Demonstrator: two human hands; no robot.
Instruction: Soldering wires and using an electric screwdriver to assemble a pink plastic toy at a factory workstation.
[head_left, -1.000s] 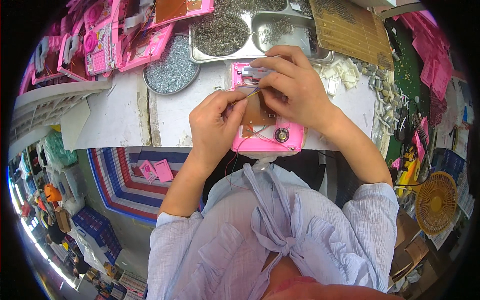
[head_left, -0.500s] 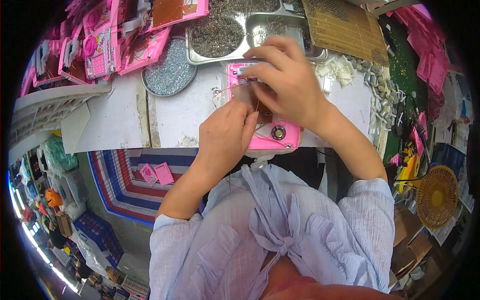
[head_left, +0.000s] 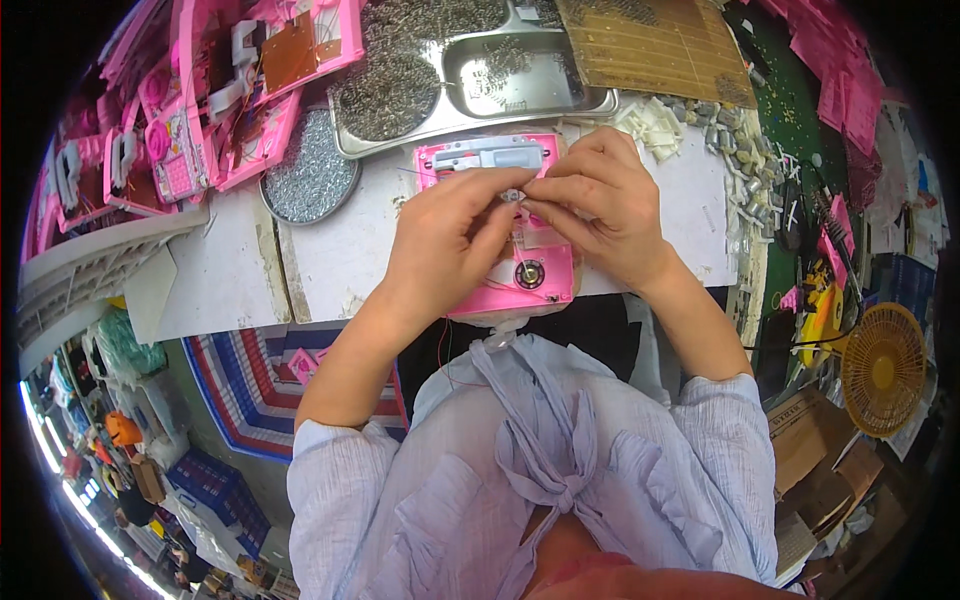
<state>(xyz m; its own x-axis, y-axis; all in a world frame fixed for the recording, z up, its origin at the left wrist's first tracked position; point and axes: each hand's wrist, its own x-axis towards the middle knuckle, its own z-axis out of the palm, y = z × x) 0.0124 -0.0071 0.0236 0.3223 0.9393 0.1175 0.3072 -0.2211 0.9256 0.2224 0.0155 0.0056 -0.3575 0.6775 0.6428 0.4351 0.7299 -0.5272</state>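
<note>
In front of me on the table lies an open pink plastic casing [head_left: 490, 298]. A long pale grey plastic piece [head_left: 487, 154] sits across its far end, and a round black speaker [head_left: 529, 273] is in its near end. Above the casing's middle, the fingertips of my left hand [head_left: 445, 235] and my right hand [head_left: 612, 205] meet. Both are closed in a pinch on a small silvery-white part [head_left: 512, 195], too small to name exactly. A thin red wire [head_left: 440, 350] hangs over the table's front edge below my left wrist. My hands hide the casing's middle.
A round dish of small screws [head_left: 312, 168] stands to the left, beside stacked pink casings [head_left: 240, 150]. Metal trays [head_left: 520, 75] holding springs lie at the back, next to a cardboard sheet [head_left: 655, 50]. White plastic pieces and small silver motors [head_left: 745, 155] are heaped at right.
My right hand has come down from the casing's far end, uncovering the pale grey piece. Its fingertips now meet my left hand's around the small part. The view has shifted slightly.
</note>
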